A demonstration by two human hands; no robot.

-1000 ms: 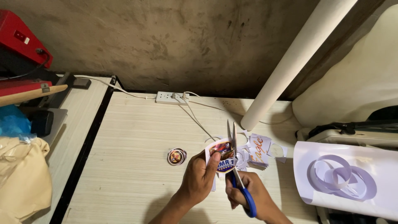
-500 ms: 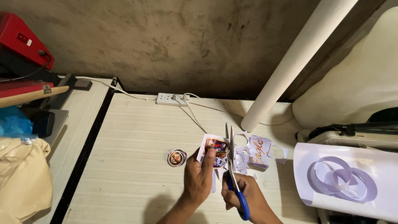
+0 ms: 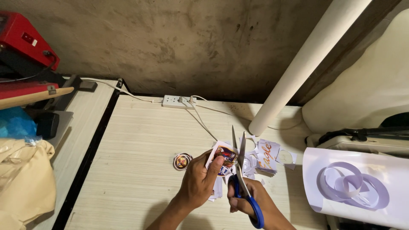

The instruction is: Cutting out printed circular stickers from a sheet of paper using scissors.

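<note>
My left hand point(image 3: 200, 181) pinches a small printed sheet point(image 3: 221, 155) with a colourful round picture on it, held just above the table. In my right hand point(image 3: 249, 204) are blue-handled scissors point(image 3: 240, 164); their blades stand apart and point away from me, right at the sheet's right edge. Under and beside the sheet lies a heap of paper scraps and printed cut-offs point(image 3: 266, 157). To the left of my hands, a cut-out round sticker point(image 3: 182, 161) lies flat on the pale wooden table point(image 3: 140, 149).
A white power strip point(image 3: 175, 101) with cables lies at the table's far edge. A white roll point(image 3: 304, 64) leans against the wall. A white sheet with paper strips point(image 3: 355, 185) lies at the right. A red machine point(image 3: 23, 40) and cloth bags point(image 3: 21, 179) are at the left.
The scissor blades have opened wider next to the sheet. My left hand has turned the sheet slightly. The view has tilted down a little.
</note>
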